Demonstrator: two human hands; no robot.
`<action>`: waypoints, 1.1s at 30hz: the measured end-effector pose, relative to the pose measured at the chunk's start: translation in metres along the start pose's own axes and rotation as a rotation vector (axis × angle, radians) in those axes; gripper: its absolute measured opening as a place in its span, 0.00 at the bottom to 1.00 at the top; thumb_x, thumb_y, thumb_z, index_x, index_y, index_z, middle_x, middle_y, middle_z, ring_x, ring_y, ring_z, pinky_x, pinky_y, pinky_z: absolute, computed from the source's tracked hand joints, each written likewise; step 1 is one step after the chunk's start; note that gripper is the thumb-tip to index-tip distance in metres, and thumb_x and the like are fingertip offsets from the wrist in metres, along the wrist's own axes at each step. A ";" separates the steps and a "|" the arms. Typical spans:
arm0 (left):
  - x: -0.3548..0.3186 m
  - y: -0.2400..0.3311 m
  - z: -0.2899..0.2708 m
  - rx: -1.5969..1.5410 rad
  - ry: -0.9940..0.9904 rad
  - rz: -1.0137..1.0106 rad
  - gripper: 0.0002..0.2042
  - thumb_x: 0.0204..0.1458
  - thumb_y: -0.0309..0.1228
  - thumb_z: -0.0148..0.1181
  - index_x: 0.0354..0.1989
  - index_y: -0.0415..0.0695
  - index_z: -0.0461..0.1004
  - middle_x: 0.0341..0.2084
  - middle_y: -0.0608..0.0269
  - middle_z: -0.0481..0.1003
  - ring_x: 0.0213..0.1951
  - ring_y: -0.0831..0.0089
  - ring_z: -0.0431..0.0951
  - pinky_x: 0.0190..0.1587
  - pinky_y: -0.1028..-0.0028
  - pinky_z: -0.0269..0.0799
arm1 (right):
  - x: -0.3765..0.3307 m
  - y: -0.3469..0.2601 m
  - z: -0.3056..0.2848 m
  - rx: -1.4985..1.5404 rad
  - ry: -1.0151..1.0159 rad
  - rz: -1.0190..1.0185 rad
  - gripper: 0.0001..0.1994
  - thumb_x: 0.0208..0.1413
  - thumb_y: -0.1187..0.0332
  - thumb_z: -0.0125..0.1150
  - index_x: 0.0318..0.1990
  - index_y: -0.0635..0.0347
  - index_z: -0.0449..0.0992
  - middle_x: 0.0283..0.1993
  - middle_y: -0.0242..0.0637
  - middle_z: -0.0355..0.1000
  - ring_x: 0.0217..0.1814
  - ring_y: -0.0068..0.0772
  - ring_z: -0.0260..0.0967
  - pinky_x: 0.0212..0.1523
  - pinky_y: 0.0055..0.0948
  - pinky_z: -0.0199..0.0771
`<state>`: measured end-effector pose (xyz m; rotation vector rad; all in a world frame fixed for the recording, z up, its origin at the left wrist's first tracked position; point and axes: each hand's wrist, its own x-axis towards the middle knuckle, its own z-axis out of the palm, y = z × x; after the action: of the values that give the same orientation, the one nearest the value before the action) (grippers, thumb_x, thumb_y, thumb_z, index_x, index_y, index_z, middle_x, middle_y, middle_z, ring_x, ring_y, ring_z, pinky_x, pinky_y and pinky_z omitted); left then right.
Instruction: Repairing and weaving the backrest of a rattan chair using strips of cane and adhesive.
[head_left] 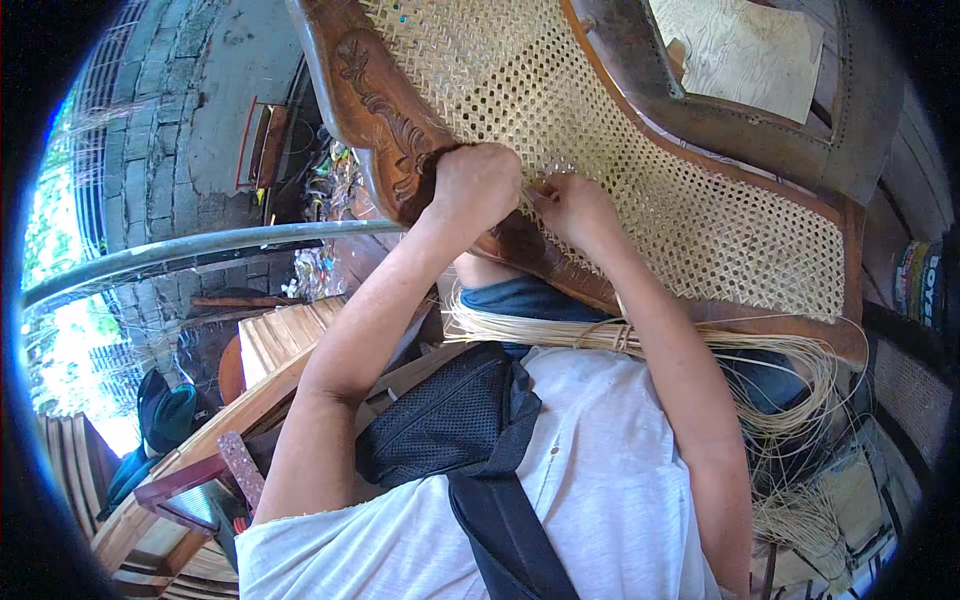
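Note:
A carved brown wooden chair frame [395,125] with a woven cane panel [720,225] leans across my lap. My left hand [478,183] is closed in a fist at the carved edge, its fingers turned away, so what they grip is hidden. Close beside it, my right hand [580,212] pinches at the border of the weave. A thin pale cane strand seems to run from its fingertips toward the left hand; the fingertips are partly in shadow. Across my lap lies a bundle of long cane strands [560,330], looping round on the right.
Another wooden frame [740,125] stands behind the panel at the upper right. A metal pipe [210,250] crosses on the left, above stacked wooden boards [285,335]. A black mesh bag [440,420] hangs on my chest. At the far right is a dark can [918,285].

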<state>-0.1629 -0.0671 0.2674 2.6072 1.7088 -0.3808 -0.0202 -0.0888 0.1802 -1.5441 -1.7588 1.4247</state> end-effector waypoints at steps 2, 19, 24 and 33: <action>-0.004 0.003 -0.001 -0.011 0.050 0.017 0.05 0.43 0.30 0.59 0.23 0.43 0.76 0.26 0.52 0.76 0.28 0.54 0.79 0.32 0.59 0.75 | 0.008 -0.001 -0.002 -0.006 -0.035 0.050 0.13 0.52 0.58 0.59 0.36 0.56 0.81 0.36 0.51 0.77 0.40 0.51 0.76 0.44 0.46 0.75; -0.008 0.023 0.008 -0.014 0.053 0.051 0.07 0.47 0.30 0.57 0.33 0.44 0.76 0.29 0.57 0.75 0.30 0.61 0.78 0.34 0.64 0.76 | -0.029 0.031 -0.089 -0.387 0.053 0.220 0.19 0.54 0.52 0.59 0.37 0.61 0.79 0.38 0.50 0.77 0.42 0.49 0.75 0.46 0.44 0.72; 0.022 0.017 0.010 -0.934 -0.273 -0.013 0.14 0.58 0.38 0.58 0.34 0.37 0.79 0.21 0.62 0.76 0.28 0.82 0.71 0.35 0.76 0.69 | -0.038 0.010 -0.110 -0.294 -0.001 0.200 0.18 0.55 0.53 0.59 0.37 0.60 0.80 0.38 0.52 0.77 0.42 0.49 0.75 0.45 0.42 0.73; 0.013 -0.003 0.018 -0.402 0.024 -0.004 0.09 0.45 0.33 0.64 0.30 0.39 0.79 0.26 0.50 0.77 0.32 0.57 0.78 0.39 0.64 0.73 | -0.010 0.015 -0.013 -0.029 0.002 -0.003 0.11 0.49 0.68 0.55 0.36 0.63 0.79 0.36 0.56 0.75 0.40 0.56 0.75 0.46 0.49 0.73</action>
<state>-0.1642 -0.0570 0.2481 2.3250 1.5976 -0.0011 0.0012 -0.0946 0.1758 -1.5565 -1.7871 1.4022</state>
